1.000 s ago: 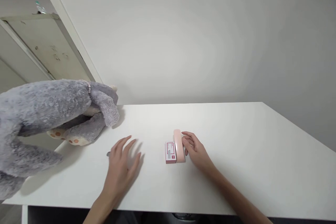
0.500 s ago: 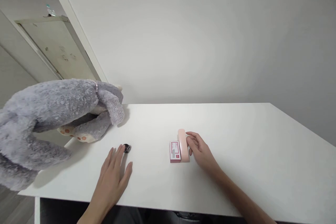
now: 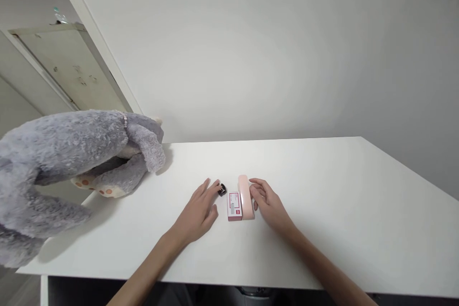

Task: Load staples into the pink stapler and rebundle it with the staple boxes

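Note:
My left hand (image 3: pixel 198 213) lies low over the table with fingers spread. Its fingertips touch a small, round black object (image 3: pixel 223 190), whose kind I cannot make out. To the right of that stands a small white and dark red box (image 3: pixel 234 206) with a printed label. A long, rounded pale pink object (image 3: pixel 245 198), perhaps a stapler or a case, lies against the box's right side. My right hand (image 3: pixel 268 203) rests just right of the pink object, fingers loosely bent and apart, tips at its edge; it grips nothing visible.
The white table (image 3: pixel 304 177) reaches back to a plain wall. A large grey plush toy (image 3: pixel 82 146) drapes over the table's left end. Beyond it stands an old metal cabinet (image 3: pixel 68 64) with a clear bottle (image 3: pixel 60 15) on top.
My left hand has slid right, and the black object has moved with it to just beside the box. My right hand, the box and the pink object keep their places on the table.

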A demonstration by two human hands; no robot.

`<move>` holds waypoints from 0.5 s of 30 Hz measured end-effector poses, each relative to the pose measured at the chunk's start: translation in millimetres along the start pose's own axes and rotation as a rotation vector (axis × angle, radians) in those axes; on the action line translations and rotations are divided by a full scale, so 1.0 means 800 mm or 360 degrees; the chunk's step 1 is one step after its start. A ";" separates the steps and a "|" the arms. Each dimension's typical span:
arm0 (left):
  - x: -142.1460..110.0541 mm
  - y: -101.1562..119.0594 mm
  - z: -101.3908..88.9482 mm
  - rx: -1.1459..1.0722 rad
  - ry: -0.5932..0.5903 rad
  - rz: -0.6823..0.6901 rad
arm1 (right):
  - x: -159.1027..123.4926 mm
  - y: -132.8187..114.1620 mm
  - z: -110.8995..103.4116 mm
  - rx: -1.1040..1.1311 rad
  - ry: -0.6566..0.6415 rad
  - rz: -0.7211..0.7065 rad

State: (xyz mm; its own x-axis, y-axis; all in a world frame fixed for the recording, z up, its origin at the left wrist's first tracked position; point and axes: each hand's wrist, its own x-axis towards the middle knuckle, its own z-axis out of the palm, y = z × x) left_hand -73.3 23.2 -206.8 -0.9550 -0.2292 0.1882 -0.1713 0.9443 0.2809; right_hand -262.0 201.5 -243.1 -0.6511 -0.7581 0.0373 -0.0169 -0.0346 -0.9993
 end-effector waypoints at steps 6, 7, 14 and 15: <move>0.032 -0.004 0.006 -0.0206 -0.0064 0.0159 | 0.001 0.000 0.000 -0.0004 0.0004 0.0003; 0.035 -0.006 0.008 -0.0224 -0.0062 0.0170 | 0.002 0.000 0.000 -0.0001 0.0002 0.0003; 0.046 -0.008 0.014 -0.0282 -0.0070 0.0259 | 0.003 0.002 0.000 0.0014 0.0001 0.0003; 0.047 -0.007 0.014 -0.0317 -0.0052 0.0235 | 0.003 0.002 -0.001 0.0012 -0.0003 0.0011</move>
State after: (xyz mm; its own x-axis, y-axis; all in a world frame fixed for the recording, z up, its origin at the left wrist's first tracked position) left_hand -110.9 12.3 -211.6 -0.9740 -0.0813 0.2114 0.0187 0.9012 0.4330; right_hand -263.9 200.1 -244.3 -0.6498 -0.7595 0.0302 -0.0068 -0.0340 -0.9994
